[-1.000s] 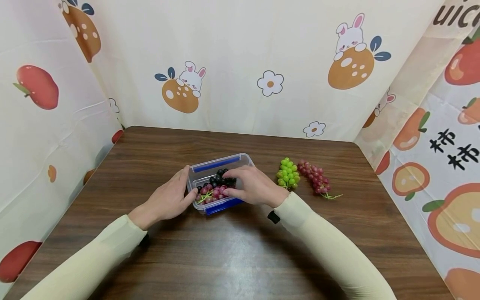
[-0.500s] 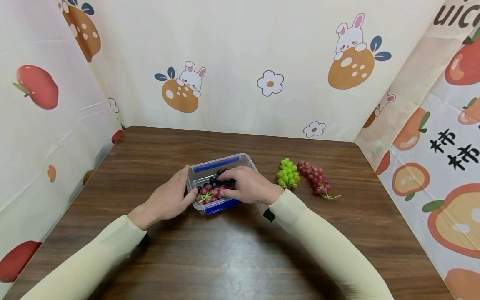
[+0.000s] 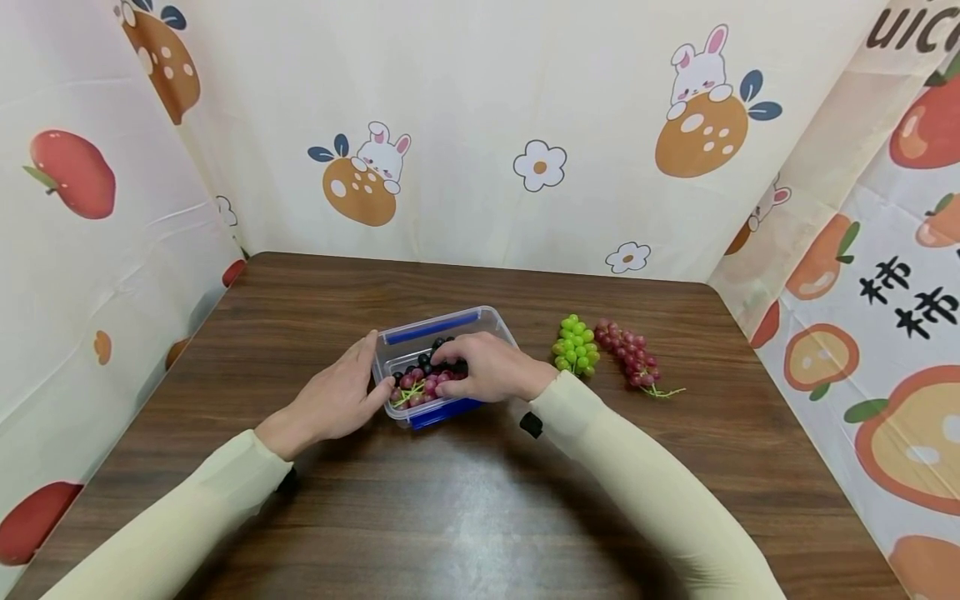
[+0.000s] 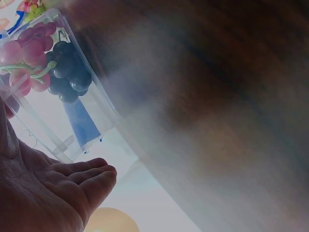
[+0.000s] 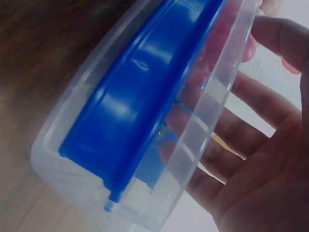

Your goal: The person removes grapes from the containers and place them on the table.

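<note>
A clear plastic food box [image 3: 498, 322] with blue clasps [image 3: 442, 411] holds a bunch of red grapes [image 3: 415, 392] at the front and black grapes [image 3: 425, 363] behind. My left hand [image 3: 337, 396] rests along the box's left end; its fingers are straight in the left wrist view. My right hand [image 3: 491, 367] reaches over the right part of the box, its fingers bent loosely down among the black grapes and its thumb near the red ones. In the right wrist view, the spread fingers [image 5: 246, 130] show partly through the clear wall. Most fingertip contact with the grapes is hidden.
To the right of the box lie a bunch of green grapes [image 3: 576, 346] and a second bunch of red grapes [image 3: 630, 354] with its stem toward the front. All stands on a dark wooden table [image 3: 465, 517], with printed cloth [image 3: 465, 92] hung around the sides and back.
My right hand has shifted slightly left inside the box, toward the middle of the grapes. The left hand and the box have stayed in place.
</note>
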The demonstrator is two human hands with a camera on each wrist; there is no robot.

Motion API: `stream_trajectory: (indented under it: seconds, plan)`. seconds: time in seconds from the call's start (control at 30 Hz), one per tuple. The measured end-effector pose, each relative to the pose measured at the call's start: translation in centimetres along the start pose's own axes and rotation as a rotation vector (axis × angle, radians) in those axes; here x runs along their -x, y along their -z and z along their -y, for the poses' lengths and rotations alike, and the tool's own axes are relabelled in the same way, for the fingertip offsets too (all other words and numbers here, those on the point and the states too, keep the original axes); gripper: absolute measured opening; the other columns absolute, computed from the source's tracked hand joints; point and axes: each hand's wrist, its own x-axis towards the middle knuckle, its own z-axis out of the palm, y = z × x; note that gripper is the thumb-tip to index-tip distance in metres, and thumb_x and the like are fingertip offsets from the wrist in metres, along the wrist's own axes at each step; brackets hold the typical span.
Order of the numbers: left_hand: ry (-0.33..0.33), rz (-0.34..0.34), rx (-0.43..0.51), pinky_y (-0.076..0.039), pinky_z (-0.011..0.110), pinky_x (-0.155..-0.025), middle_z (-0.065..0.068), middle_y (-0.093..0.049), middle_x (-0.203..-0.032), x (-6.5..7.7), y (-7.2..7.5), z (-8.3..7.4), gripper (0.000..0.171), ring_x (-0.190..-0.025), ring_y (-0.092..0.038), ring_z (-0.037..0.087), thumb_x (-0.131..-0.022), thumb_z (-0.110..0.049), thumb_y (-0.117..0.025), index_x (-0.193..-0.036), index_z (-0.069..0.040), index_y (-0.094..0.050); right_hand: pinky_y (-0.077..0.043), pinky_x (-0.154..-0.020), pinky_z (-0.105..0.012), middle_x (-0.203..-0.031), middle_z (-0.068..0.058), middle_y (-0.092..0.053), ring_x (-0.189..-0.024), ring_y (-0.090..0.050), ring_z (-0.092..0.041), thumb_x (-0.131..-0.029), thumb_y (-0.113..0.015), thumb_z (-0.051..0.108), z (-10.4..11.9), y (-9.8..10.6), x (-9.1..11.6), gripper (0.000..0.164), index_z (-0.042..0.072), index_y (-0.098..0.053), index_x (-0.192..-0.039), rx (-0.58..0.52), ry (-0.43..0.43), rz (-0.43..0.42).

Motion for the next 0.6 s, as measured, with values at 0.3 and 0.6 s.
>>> stream_trajectory:
  seconds: [0.3,0.6]
  plan:
    - [0.004,0.005,0.0,-0.035,0.057,-0.115,0.031,-0.025,-0.163,0.0,-0.1,0.0,0.083,-0.149,-0.031,0.042,-0.106,-0.041,-0.047,-0.16,0.01,-0.011,-0.049,-0.074,-0.028,-0.095,0.005,-0.066,-0.082,-0.058,-0.012,-0.093,-0.071,0.03,0.3,0.6,-0.9,0.036,0.022,-0.072,-0.128,-0.002,-0.046,0.131]
    - [-0.002,0.004,-0.002,-0.035,0.057,-0.115,0.031,-0.025,-0.163,0.0,0.0,0.1,0.083,-0.149,-0.031,0.042,-0.106,-0.042,-0.046,-0.16,0.01,-0.011,-0.051,-0.081,-0.029,-0.104,0.004,-0.066,-0.091,-0.06,-0.013,-0.095,-0.068,0.028,0.7,1.2,-2.0,0.039,0.021,-0.069,-0.133,-0.013,-0.084,0.267]
